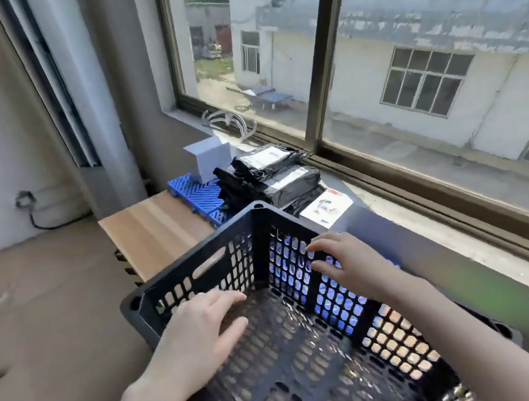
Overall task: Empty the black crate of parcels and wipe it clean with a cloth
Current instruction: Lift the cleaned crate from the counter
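The black crate point(258, 235) stands in the foreground on a wooden table point(154, 230) beside the window, and its perforated floor is in view. Both hands are inside it. The left hand point(200, 333) lies flat with fingers straight and spread, low over the floor near the left wall. The right hand point(351, 263) is extended, fingers loosely spread, fingertips at the far lattice wall. Neither hand holds anything. Black parcels point(273, 178) are stacked just beyond the crate, partly on a blue mat point(193, 190), near a white box point(212, 156).
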A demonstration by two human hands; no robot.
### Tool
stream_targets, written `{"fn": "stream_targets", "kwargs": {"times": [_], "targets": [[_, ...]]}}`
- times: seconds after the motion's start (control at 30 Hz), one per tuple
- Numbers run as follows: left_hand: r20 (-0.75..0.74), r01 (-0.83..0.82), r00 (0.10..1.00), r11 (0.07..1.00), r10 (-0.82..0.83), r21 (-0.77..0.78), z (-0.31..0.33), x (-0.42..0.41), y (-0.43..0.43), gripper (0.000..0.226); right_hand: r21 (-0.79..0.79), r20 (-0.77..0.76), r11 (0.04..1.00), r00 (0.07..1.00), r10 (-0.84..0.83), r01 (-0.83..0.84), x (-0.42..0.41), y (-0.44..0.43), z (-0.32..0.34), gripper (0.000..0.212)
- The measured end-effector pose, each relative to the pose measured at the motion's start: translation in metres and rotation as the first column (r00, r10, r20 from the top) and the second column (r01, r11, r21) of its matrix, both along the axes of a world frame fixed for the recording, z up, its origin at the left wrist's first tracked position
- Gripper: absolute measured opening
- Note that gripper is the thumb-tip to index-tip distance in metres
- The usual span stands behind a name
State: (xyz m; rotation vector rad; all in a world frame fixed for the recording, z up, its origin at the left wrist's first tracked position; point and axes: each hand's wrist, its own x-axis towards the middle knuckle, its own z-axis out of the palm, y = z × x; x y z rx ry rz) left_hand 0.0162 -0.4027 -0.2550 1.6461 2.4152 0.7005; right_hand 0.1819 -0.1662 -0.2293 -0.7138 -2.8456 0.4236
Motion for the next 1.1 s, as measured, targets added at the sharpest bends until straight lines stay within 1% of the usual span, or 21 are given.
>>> {"fn": "stream_targets", "kwargs": {"times": [0.03, 0.13, 0.17, 0.23, 0.3, 0.37, 0.43, 0.5, 0.53, 0.67, 0.73, 0.8, 0.87, 0.97, 1.1], "targets": [[-0.001, -0.044, 0.999, 0.999, 0.044, 0.010, -0.002, 0.004, -0.006, 0.067, 0.016, 0.016, 1.000, 1.000, 0.025, -0.025, -0.003, 0.002, -0.001, 0.032], [-0.023, -0.207, 0.978, 0.977, 0.209, 0.055, -0.009, 0.022, -0.019, 0.044, 0.052, 0.041, 0.994, 0.995, 0.093, -0.095, -0.006, 0.008, -0.002, 0.035], [-0.032, -0.266, 0.963, 0.961, 0.269, 0.073, -0.010, 0.031, -0.023, 0.040, 0.068, 0.042, 0.991, 0.993, 0.112, -0.115, -0.006, 0.009, -0.002, 0.038], [-0.028, -0.389, 0.919, 0.915, 0.394, 0.110, -0.011, 0.052, -0.028, 0.043, 0.094, 0.065, 0.986, 0.989, 0.133, -0.138, -0.002, 0.012, -0.001, 0.047], [0.017, -0.524, 0.851, 0.847, 0.525, 0.092, -0.012, 0.074, -0.033, 0.049, 0.116, 0.113, 0.982, 0.984, 0.137, -0.150, 0.006, 0.016, -0.002, 0.059], [0.095, -0.640, 0.768, 0.766, 0.633, 0.065, -0.013, 0.099, -0.036, 0.063, 0.150, 0.161, 0.974, 0.976, 0.145, -0.170, 0.014, 0.023, -0.004, 0.067], [0.229, -0.730, 0.672, 0.682, 0.704, 0.044, -0.013, 0.126, -0.036, 0.076, 0.172, 0.192, 0.970, 0.972, 0.136, -0.170, 0.022, 0.033, -0.006, 0.072], [0.356, -0.788, 0.574, 0.615, 0.738, -0.005, -0.013, 0.147, -0.035, 0.085, 0.174, 0.198, 0.972, 0.972, 0.124, -0.159, 0.029, 0.041, -0.011, 0.073], [0.389, -0.807, 0.534, 0.589, 0.751, -0.031, -0.013, 0.156, -0.035, 0.088, 0.174, 0.198, 0.973, 0.973, 0.118, -0.154, 0.033, 0.043, -0.014, 0.073], [0.455, -0.833, 0.446, 0.543, 0.771, -0.104, -0.018, 0.180, -0.031, 0.088, 0.186, 0.213, 0.972, 0.971, 0.105, -0.146, 0.045, 0.052, -0.026, 0.073], [0.465, -0.835, 0.416, 0.531, 0.781, -0.144, -0.018, 0.189, -0.028, 0.086, 0.195, 0.185, 0.972, 0.978, 0.094, -0.131, 0.050, 0.056, -0.032, 0.073], [0.481, -0.839, 0.401, 0.524, 0.780, -0.150, -0.018, 0.194, -0.022, 0.084, 0.195, 0.149, 0.975, 0.986, 0.073, -0.102, 0.053, 0.060, -0.035, 0.073], [0.492, -0.860, 0.369, 0.490, 0.788, -0.140, -0.018, 0.194, -0.015, 0.081, 0.139, 0.136, 0.989, 0.990, 0.039, -0.058, 0.056, 0.065, -0.038, 0.072], [0.511, -0.889, 0.308, 0.435, 0.802, -0.146, -0.026, 0.191, -0.011, 0.079, 0.077, 0.139, 0.997, 0.990, -0.025, 0.015, 0.060, 0.071, -0.046, 0.063], [0.564, -0.894, 0.271, 0.421, 0.780, -0.152, -0.029, 0.188, -0.010, 0.080, 0.022, 0.142, 0.999, 0.989, -0.029, 0.026, 0.062, 0.075, -0.053, 0.055]]}}
